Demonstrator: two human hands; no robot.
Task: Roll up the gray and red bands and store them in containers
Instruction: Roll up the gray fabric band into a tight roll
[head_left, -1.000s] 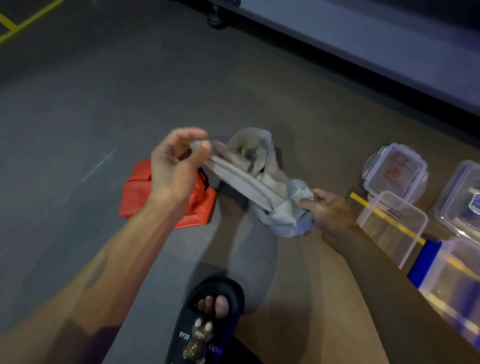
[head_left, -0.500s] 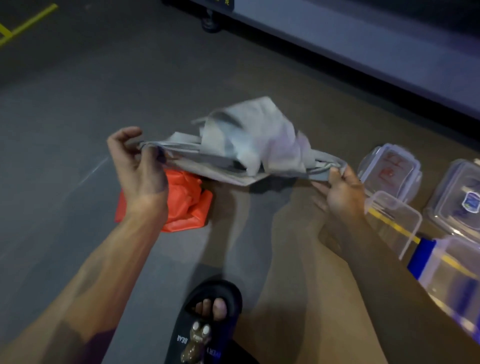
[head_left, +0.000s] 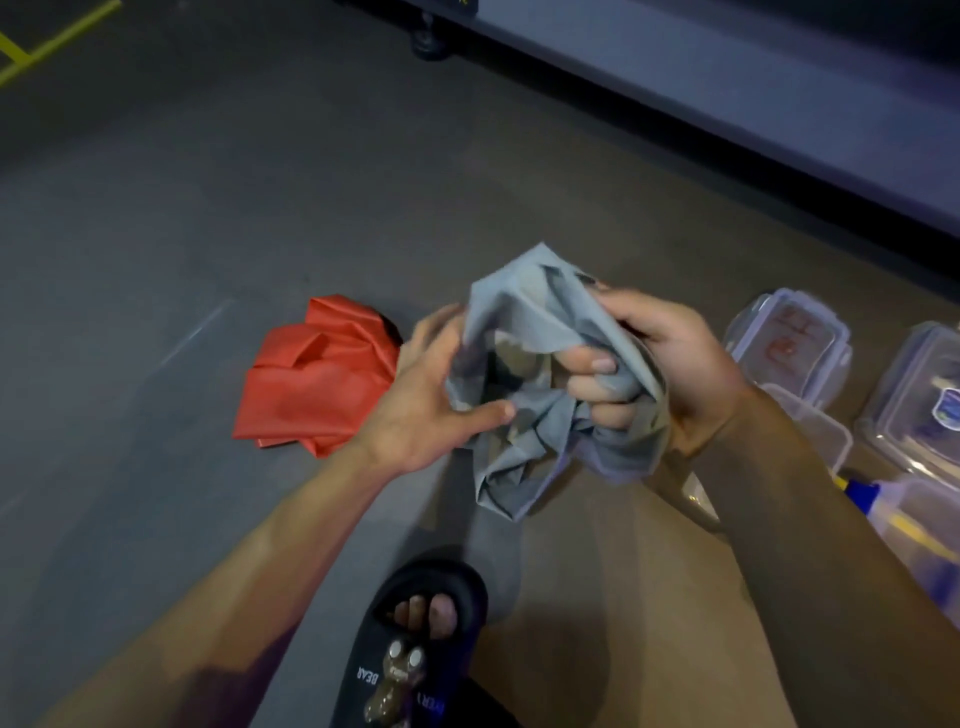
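The gray band is bunched into a loose wad held in the air above the floor. My right hand grips its right side, fingers curled round the folds. My left hand holds the left side, thumb pressed on the front and fingers behind the fabric. The red band lies crumpled on the gray floor just left of my left hand. An open clear container stands on the floor behind my right wrist, partly hidden by it.
A clear lid lies on the floor at the right, with more clear containers beyond it. My foot in a black slipper is at the bottom centre. A low gray ledge runs across the top right.
The band was stretched wide between my two hands; now both hands have come together at the centre and the band is gathered into a wad.
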